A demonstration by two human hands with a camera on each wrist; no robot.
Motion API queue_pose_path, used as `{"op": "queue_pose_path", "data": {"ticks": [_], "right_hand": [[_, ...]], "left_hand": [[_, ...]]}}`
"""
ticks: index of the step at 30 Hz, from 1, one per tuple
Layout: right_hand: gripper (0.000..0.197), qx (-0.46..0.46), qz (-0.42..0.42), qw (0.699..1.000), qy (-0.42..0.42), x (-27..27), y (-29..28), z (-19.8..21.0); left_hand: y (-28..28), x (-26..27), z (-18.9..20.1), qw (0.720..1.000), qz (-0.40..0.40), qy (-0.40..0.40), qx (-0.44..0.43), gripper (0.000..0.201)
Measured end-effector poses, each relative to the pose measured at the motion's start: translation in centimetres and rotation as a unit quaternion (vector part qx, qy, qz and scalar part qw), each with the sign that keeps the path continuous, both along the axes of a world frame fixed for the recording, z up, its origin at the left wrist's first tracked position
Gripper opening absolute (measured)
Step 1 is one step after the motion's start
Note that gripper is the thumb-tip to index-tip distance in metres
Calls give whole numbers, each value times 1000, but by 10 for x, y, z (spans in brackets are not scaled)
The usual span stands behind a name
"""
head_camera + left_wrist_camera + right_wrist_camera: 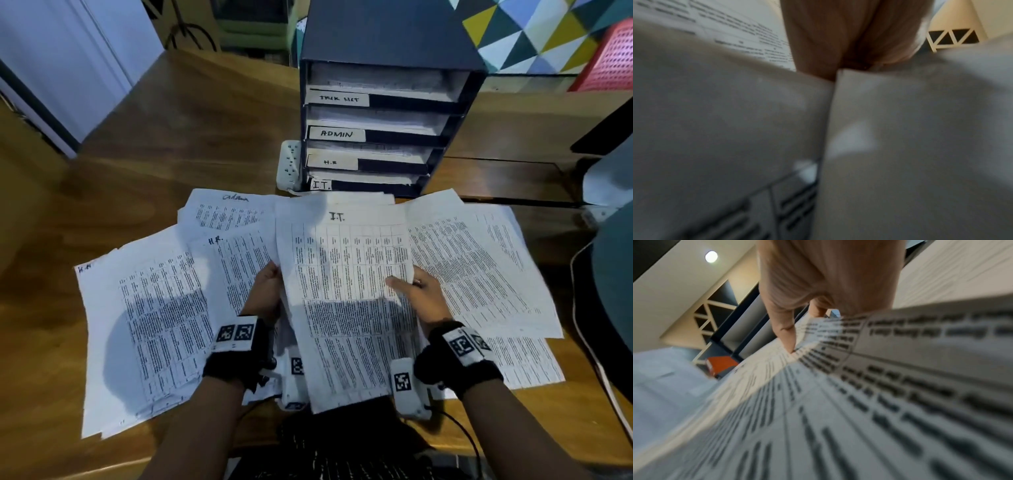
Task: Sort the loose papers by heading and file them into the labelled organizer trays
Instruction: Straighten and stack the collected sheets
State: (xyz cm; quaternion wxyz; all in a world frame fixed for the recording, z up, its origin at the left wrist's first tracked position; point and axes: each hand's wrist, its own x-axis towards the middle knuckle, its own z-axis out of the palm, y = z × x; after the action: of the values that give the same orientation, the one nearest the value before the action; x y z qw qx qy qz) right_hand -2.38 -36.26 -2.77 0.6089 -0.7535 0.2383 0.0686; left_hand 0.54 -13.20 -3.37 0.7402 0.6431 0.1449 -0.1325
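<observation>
A sheaf of printed sheets headed "I.T." (346, 274) is held above the desk between both hands. My left hand (265, 291) grips its left edge, my right hand (416, 296) pinches its right edge with the thumb on top. In the right wrist view the thumb lies on the printed page (859, 402); in the left wrist view blurred paper (735, 113) fills the frame. The dark organizer (387, 113) stands behind, with trays labelled TASK LIST, ADMIN (337, 134), H.R (330, 162) and I.T. (322, 185). Loose sheets headed H.R (219, 260) and admin (233, 212) lie spread on the left.
More loose sheets (479, 267) lie spread on the right of the wooden desk (171, 130). A white power strip (290, 164) stands beside the organizer's left wall. A dark rounded object (613, 274) and a cable sit at the right edge.
</observation>
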Motion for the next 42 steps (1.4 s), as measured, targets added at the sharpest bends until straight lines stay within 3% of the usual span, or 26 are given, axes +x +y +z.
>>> {"op": "queue_pose_path", "data": {"ticks": [1, 3, 5, 7, 11, 16, 18, 19, 21, 23, 25, 28, 30, 31, 33, 35, 36, 39, 42], "right_hand": [[4, 22, -6, 1000, -1, -1, 1, 8], [32, 57, 1, 998, 1, 0, 0, 13], [23, 58, 12, 998, -2, 3, 4, 13], [16, 40, 6, 999, -7, 5, 8, 11], [10, -34, -9, 999, 0, 5, 13, 3], [60, -84, 8, 996, -9, 3, 19, 3], [66, -96, -10, 995, -39, 6, 21, 8], [60, -122, -11, 990, -62, 8, 22, 13], [38, -191, 1, 976, -106, 13, 27, 31], [23, -224, 3, 961, -159, 18, 35, 53], [18, -227, -21, 946, -230, 22, 43, 78], [16, -180, -65, 927, -322, 26, 46, 113], [18, -125, -82, 914, -377, 28, 45, 135], [21, -89, -88, 908, -400, 28, 44, 144], [26, -36, -90, 892, -442, 25, 41, 158], [25, -6, -77, 879, -470, 20, 39, 164], [23, 7, -71, 877, -475, 18, 39, 164], [26, 26, -59, 900, -431, 10, 42, 153], [34, 27, -65, 931, -358, -4, 46, 128]], "left_hand": [[2, 3, 2, 1000, 5, 1, -5, 29], [10, 10, 2, 1000, 7, 1, 24, 27], [22, 17, -4, 992, -9, -12, 126, 23], [38, 22, -12, 967, -23, -17, 252, 26], [74, 22, -6, 919, 55, 25, 391, 17], [113, 27, -9, 874, 43, 75, 479, 29], [115, 27, -8, 865, 40, 71, 496, 36], [112, 25, -8, 856, 35, 58, 512, 48], [101, 20, -8, 795, -50, 5, 605, 69], [86, 17, -15, 726, -187, -70, 658, 61], [78, 16, -23, 701, -275, -69, 654, 52], [77, 20, -25, 686, -297, -47, 662, 52], [75, 27, -18, 694, -317, -21, 646, 54], [73, 32, -9, 718, -313, -15, 622, 59], [65, 43, 17, 811, -274, -37, 516, 92], [54, 49, 55, 920, -198, -138, 308, 124], [48, 52, 75, 947, -158, -196, 200, 124], [36, 58, 114, 955, -83, -286, -11, 88], [32, 52, 112, 962, -41, -268, -31, 79]]}}
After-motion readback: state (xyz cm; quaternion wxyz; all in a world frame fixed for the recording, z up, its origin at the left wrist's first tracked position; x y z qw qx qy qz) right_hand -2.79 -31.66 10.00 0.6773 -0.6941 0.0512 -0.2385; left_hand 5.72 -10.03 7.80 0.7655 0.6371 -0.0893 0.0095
